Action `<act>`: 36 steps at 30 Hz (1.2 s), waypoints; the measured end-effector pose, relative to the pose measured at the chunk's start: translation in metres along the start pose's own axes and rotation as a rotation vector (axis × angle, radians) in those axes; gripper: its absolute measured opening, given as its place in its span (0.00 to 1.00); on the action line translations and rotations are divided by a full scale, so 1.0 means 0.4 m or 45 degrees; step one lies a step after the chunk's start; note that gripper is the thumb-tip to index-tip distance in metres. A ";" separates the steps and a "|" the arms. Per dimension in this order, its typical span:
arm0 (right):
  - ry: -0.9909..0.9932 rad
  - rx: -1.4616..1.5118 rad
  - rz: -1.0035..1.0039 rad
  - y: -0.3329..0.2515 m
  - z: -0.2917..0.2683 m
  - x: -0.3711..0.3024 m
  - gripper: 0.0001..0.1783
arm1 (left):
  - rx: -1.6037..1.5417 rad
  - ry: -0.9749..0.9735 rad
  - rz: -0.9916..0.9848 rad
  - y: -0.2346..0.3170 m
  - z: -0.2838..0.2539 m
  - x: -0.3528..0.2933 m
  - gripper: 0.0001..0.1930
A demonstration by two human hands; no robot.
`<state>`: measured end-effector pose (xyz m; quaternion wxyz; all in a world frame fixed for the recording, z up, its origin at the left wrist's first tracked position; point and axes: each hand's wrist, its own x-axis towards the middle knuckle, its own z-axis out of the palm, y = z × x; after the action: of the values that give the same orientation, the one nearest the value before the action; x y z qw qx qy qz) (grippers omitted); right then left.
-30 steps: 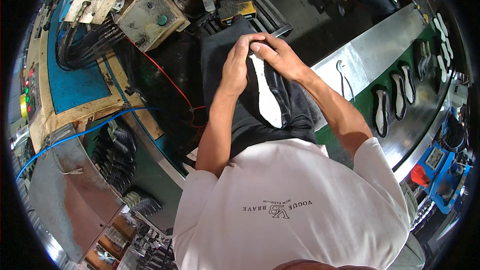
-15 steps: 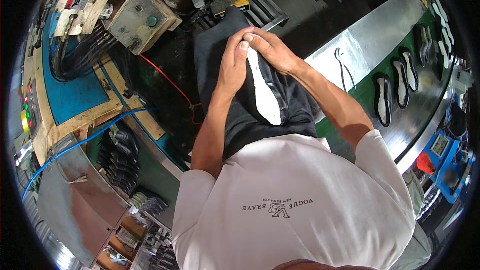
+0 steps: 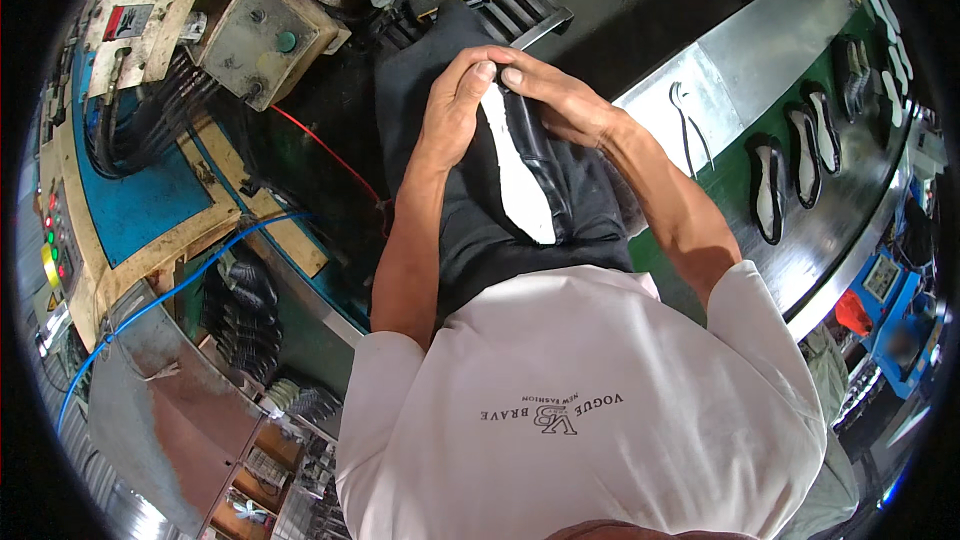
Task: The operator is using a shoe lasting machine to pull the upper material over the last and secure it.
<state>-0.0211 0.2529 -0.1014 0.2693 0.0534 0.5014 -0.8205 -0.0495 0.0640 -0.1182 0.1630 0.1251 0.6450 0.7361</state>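
Across my lap lies a shoe upper (image 3: 521, 185), its long white insole facing up and black leather showing along the right side. My left hand (image 3: 450, 112) is closed round the left of its far end, thumb pressed on the tip of the white part. From the right, my right hand (image 3: 562, 102) curls over the same end, its thumb close to the left one. The fingers of both hands meet beyond the tip and are partly hidden. Dark cloth (image 3: 420, 80) covers my legs beneath the shoe upper.
To the right, pincers (image 3: 688, 125) lie on a metal ledge (image 3: 745, 80). Several black shoe uppers with white insoles (image 3: 768, 190) rest past it. Machine controls (image 3: 265, 45) stand at far left, with a blue hose (image 3: 180, 287) and dark stacked shoe-shaped pieces (image 3: 240, 310) below.
Both hands stay on the far end of the shoe upper. The right hand has slid slightly down its right side, the thumbs have parted a little, and more black leather shows.
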 end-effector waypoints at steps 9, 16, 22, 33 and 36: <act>0.059 -0.508 -0.378 0.056 -0.018 0.030 0.34 | 0.229 0.003 -0.007 0.014 0.003 0.003 0.20; -0.048 -0.631 -0.308 0.036 -0.026 0.026 0.33 | 0.085 -0.122 -0.040 -0.003 -0.028 0.000 0.15; -0.081 -0.484 -0.325 0.073 -0.048 0.028 0.41 | 0.015 -0.007 -0.185 -0.006 -0.005 0.001 0.13; -0.108 -2.140 -0.501 0.001 0.115 -0.181 0.50 | -0.129 0.838 -0.231 -0.157 -0.133 0.005 0.14; -0.118 -2.181 -0.638 0.009 0.046 -0.127 0.42 | -0.375 0.798 -0.414 -0.160 -0.143 0.047 0.18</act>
<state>0.0272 0.2559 -0.0772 0.0494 -0.3103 0.9279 -0.2006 -0.0842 0.0268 -0.1898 0.0885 -0.2348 0.5622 0.7880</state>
